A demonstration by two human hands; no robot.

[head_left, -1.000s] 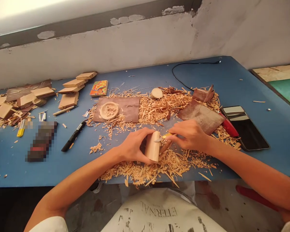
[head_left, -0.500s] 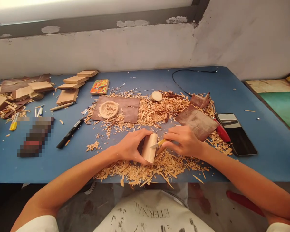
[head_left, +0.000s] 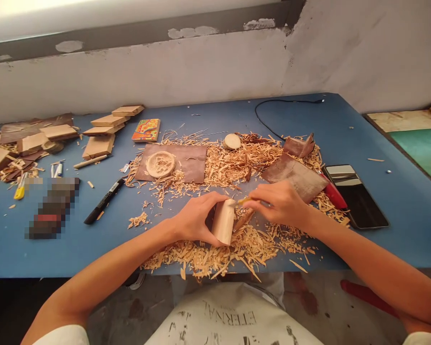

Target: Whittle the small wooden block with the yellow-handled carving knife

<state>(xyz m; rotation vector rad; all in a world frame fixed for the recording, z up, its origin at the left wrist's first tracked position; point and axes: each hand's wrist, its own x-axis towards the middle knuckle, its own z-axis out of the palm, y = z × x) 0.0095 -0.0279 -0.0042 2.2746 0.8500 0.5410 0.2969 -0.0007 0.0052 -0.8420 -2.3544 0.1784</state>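
Note:
Between thumb and fingers, my left hand (head_left: 197,218) grips a pale wood block (head_left: 222,224) with a rounded side, tilted over the shavings. My right hand (head_left: 276,203) is closed round a yellow-handled knife (head_left: 242,201), most of it hidden by the fingers. The blade meets the far end of the block and is hard to make out. Below both hands lies a heap of wood shavings (head_left: 251,249).
Behind the hands, a round carved wood piece (head_left: 161,164) sits on brown sandpaper (head_left: 194,163). A phone (head_left: 359,196) lies right, a black marker (head_left: 104,201) left. Wood blocks (head_left: 98,146), a painted tile (head_left: 146,130) and a cable (head_left: 260,120) are farther back.
My right hand has pushed the knife away from me along the block, from near its middle to its far end. The left hand keeps its grip; the view shifts slightly.

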